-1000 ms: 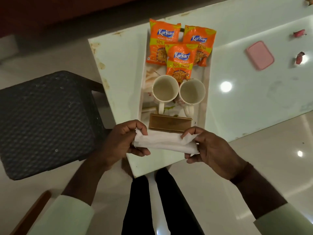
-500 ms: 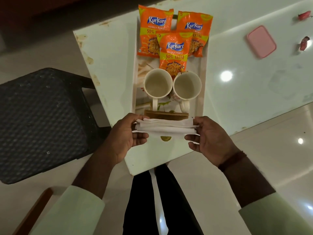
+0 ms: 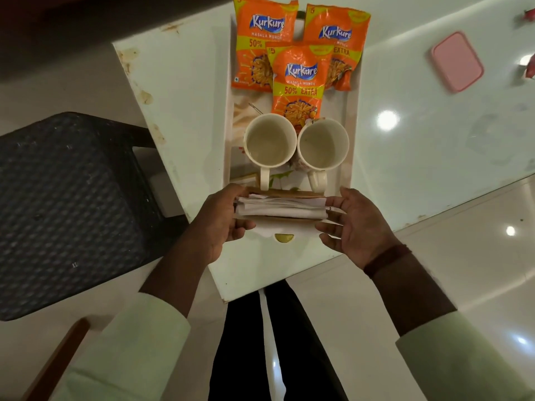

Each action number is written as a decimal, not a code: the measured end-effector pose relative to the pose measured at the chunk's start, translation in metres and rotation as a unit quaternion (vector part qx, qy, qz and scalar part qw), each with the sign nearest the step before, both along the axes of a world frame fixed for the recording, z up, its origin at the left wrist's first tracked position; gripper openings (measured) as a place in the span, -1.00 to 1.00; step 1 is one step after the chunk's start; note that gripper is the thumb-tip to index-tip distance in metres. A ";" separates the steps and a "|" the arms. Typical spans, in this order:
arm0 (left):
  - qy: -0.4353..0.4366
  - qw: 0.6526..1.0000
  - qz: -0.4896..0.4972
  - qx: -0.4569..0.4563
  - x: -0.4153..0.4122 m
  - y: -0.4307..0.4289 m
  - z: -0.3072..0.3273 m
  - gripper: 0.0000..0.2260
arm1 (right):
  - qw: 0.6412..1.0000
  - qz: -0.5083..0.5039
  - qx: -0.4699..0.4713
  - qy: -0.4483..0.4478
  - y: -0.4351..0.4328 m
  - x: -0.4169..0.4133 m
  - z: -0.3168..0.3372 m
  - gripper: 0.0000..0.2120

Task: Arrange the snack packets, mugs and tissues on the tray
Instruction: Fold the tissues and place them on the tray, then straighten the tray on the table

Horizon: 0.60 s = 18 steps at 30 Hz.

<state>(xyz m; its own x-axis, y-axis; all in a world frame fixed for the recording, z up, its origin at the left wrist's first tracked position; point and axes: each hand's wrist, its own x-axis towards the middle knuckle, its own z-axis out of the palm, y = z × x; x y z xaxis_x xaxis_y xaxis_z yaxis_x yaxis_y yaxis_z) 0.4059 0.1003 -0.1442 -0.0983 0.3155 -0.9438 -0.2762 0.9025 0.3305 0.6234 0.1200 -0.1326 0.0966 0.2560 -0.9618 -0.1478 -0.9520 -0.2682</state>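
Note:
A white tray [image 3: 228, 125] lies on the white table [image 3: 179, 96]. Three orange Kurkure snack packets [image 3: 301, 79] overlap at its far end. Two empty white mugs [image 3: 270, 141] [image 3: 322, 143] stand side by side in the middle, handles toward me. At the near end a folded stack of white tissues [image 3: 280, 208] rests over a flat wooden holder [image 3: 289, 194]. My left hand [image 3: 220, 224] grips the stack's left end. My right hand [image 3: 356, 227] pinches the right end between thumb and fingers.
A black woven stool [image 3: 72, 198] stands close on the left of the table. A pink lid [image 3: 457, 62] and small red items [image 3: 528, 15] lie at the far right. A small gold disc [image 3: 283, 238] sits near the table's front edge, under my hands.
Both hands have carried the folded tissues forward from the table's near edge, over the wooden holder at the tray's near end. The stack now looks flatter and neater.

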 end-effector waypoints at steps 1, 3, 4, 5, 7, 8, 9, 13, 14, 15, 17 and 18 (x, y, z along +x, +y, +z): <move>0.004 1.000 0.006 0.003 0.001 0.000 -0.002 -0.81 | 1.000 -0.003 -0.002 -0.003 0.000 0.000 -0.001 -0.63; 0.014 1.000 0.022 0.016 0.001 -0.002 -0.005 -0.83 | 1.000 -0.004 -0.004 -0.006 0.000 0.002 -0.001 -0.63; 0.019 0.999 0.033 0.023 0.001 -0.003 -0.006 -0.84 | 1.000 -0.005 -0.005 -0.006 -0.001 0.002 -0.001 -0.63; 0.023 0.998 0.043 0.029 0.000 -0.006 -0.006 -0.85 | 1.000 -0.006 -0.007 -0.007 -0.002 0.003 0.001 -0.62; 0.035 0.997 0.049 0.043 -0.001 -0.011 -0.005 -0.86 | 1.000 -0.006 -0.006 -0.010 -0.004 0.005 0.005 -0.60; 0.043 0.997 0.042 0.049 -0.002 -0.013 -0.003 -0.86 | 1.000 -0.007 -0.003 -0.014 -0.004 0.006 0.009 -0.58; 0.052 0.997 0.032 0.053 -0.002 -0.016 0.001 -0.86 | 1.000 -0.009 0.000 -0.019 -0.005 0.007 0.013 -0.58; 0.083 0.995 0.004 0.063 -0.002 -0.025 0.020 -0.90 | 0.999 -0.010 0.018 -0.045 -0.009 0.010 0.032 -0.61; 0.093 0.994 -0.002 0.064 -0.001 -0.027 0.025 -0.89 | 0.998 -0.006 0.023 -0.057 -0.009 0.011 0.037 -0.62; 0.107 0.992 -0.014 0.067 0.001 -0.030 0.031 -0.86 | 0.997 -0.002 0.031 -0.068 -0.009 0.012 0.042 -0.62; 0.146 0.984 -0.054 0.087 0.007 -0.036 0.039 -0.72 | 0.995 0.004 0.054 -0.087 -0.008 0.014 0.050 -0.63; 0.166 0.978 -0.074 0.104 0.010 -0.041 0.044 -0.66 | 0.993 0.010 0.069 -0.099 -0.006 0.016 0.054 -0.64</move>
<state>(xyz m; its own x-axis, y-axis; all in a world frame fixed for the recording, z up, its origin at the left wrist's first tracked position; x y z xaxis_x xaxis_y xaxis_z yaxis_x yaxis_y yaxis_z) 0.4162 0.0597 -0.1002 -0.3277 0.5319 -0.7808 0.0061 0.8276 0.5612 0.6390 0.1141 -0.0791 0.2735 0.3871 -0.8805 -0.0610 -0.9066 -0.4175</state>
